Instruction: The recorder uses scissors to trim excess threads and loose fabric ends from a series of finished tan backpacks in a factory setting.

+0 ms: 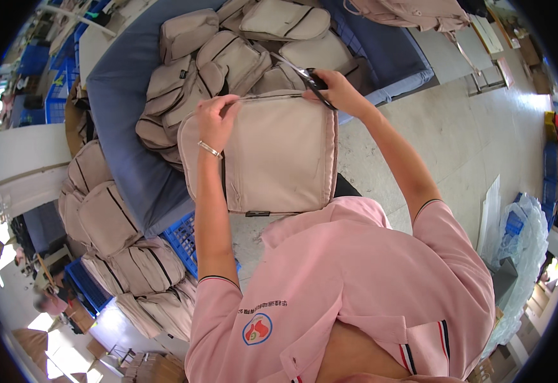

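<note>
A beige fabric bag (282,153) with a dark zipper and piped edges rests upright in front of my body, against the bin's near side. My left hand (217,120) has its fingers closed on the bag's upper left edge. In my right hand (341,94), at the upper right corner of the bag, is a pair of scissors (312,81) with black handles. Its blades point up and left, away from the bag's edge and over the heap. My right fingertips sit close to the top seam; whether they also grip the fabric I cannot tell.
Beyond the bag, a large bin lined with blue cloth (116,121) holds a heap of beige bags (228,60). More beige bags (110,220) are stacked at the left, beside a blue plastic crate (180,239). A pinkish bag (413,13) lies at the far right.
</note>
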Demonstrator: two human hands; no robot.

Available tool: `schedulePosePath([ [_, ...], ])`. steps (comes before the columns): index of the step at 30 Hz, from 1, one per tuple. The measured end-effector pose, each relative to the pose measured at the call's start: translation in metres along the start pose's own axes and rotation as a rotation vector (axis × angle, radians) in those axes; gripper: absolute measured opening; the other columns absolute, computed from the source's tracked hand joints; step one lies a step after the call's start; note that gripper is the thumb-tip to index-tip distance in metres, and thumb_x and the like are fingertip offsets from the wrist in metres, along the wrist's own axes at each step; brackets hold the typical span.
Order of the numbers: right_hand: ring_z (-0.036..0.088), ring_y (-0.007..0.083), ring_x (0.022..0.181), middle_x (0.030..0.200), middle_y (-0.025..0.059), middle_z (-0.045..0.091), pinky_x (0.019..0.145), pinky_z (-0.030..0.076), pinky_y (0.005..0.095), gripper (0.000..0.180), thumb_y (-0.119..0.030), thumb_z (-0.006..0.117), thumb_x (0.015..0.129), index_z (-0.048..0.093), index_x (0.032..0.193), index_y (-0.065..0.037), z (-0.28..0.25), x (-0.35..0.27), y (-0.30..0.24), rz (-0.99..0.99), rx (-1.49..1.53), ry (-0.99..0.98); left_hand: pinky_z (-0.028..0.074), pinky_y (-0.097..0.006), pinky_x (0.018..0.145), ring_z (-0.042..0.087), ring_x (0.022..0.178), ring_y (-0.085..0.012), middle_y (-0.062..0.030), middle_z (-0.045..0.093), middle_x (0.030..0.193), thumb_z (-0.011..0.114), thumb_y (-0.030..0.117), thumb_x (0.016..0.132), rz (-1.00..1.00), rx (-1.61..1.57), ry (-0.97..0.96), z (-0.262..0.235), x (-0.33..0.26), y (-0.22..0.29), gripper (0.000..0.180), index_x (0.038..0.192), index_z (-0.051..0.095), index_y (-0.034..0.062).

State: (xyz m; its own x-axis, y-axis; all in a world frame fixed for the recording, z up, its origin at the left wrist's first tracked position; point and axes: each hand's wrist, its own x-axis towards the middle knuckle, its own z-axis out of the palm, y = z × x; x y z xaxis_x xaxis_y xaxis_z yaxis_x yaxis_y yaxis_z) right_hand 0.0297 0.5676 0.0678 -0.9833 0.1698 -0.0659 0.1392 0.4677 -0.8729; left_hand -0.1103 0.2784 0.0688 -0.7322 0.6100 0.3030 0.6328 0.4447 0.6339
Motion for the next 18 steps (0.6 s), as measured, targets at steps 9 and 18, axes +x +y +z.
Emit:
schedulePosePath([
  [9, 0.043, 0.0172, 0.064, 0.067, 0.0096, 0.052, 0.061, 0.041, 0.0312, 0.033, -0.023, 0.076, 0.081, 0.056, 0.086, 0.003, -0.012, -0.014, -0.014, 0.049, -0.103, 0.035, 0.041, -0.041, 0.096, 0.059, 0.109, -0.0274, -0.0128, 0.067, 0.109, 0.064, 0.049, 0.088, -0.445, 0.125, 0.554, -0.027, -0.058, -0.090, 0.050, 0.113, 0.067, 0.0059],
  [18, 0.061, 0.0376, 0.088, 0.097, 0.0152, 0.059, 0.073, 0.049, 0.0439, 0.055, -0.051, 0.069, 0.083, 0.059, 0.096, 0.001, -0.030, 0.001, -0.013, -0.211, -0.712, -0.184, 0.042, -0.022, 0.063, 0.050, 0.067, -0.0052, 0.0014, 0.063, 0.074, 0.074, 0.031, 0.085, -0.654, -0.365, 0.529, -0.001, -0.058, -0.075, 0.035, 0.094, 0.070, -0.0031],
])
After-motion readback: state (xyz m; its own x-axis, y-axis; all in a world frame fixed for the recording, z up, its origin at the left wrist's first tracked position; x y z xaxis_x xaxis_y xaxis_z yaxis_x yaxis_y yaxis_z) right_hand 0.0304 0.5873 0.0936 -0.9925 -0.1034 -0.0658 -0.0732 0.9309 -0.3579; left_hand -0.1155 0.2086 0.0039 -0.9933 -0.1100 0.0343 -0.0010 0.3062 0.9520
